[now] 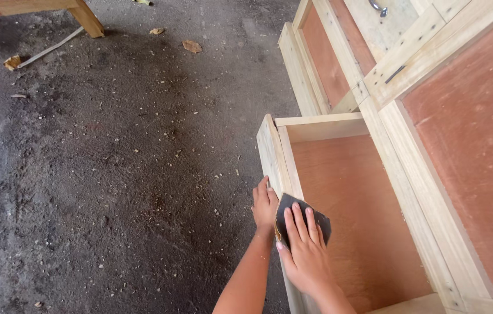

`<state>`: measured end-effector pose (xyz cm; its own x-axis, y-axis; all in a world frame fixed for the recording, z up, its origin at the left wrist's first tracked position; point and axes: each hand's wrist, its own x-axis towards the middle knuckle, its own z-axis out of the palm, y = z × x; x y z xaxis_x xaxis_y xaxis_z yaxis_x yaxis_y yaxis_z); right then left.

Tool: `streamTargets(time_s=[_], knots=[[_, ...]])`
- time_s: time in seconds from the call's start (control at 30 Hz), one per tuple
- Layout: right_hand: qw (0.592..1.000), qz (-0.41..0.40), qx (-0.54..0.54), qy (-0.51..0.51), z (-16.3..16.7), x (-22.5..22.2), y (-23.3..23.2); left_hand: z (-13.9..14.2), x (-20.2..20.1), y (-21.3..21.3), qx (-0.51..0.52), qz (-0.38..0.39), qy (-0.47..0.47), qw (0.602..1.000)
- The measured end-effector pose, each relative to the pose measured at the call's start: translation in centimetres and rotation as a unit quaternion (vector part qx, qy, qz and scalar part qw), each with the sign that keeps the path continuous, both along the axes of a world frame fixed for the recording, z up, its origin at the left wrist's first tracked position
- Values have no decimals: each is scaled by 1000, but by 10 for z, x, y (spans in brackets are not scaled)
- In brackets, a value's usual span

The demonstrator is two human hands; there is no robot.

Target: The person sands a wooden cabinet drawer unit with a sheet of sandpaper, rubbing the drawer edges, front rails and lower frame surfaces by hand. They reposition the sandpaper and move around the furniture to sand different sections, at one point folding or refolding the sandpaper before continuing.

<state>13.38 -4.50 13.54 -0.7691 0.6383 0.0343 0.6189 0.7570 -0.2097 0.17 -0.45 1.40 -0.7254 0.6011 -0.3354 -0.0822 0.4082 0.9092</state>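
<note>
- The right hand (304,253) lies flat, fingers spread, pressing a folded sheet of dark sandpaper (301,218) onto the top edge of the drawer front (273,152); it pins the sheet under its fingers more than it clamps it.
- The left hand (265,204) sits just beside it on the outer face of the same board, fingers together and laid against the wood; it looks to be bracing, not gripping anything.
- The open wooden drawer (345,192) stands pulled out of the cabinet (467,134), its reddish plywood bottom showing.
- The board's long axis runs from the hands up and slightly left towards the drawer's far corner, so most of the edge lies ahead of the sandpaper.
- The right hand is the one on the sheet; the left is nearer the concrete floor (112,174) side.
</note>
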Motion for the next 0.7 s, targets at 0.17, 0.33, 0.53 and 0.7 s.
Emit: streamTargets(time_s=[0.17,0.33,0.53,0.7], knots=[[1000,-28,-2,-6,-21,-81,90,28,-6,1,-63,-50,-56,995],[996,-53,-62,-37,-39,-142,170,59,-37,-14,-115,-98,-87,985],[908,-148,-333,207,26,-120,192,83,-111,-31,153,-3,-156,976],[783,-28,-495,376,68,-122,160,96,-151,-7,297,-67,-98,947]])
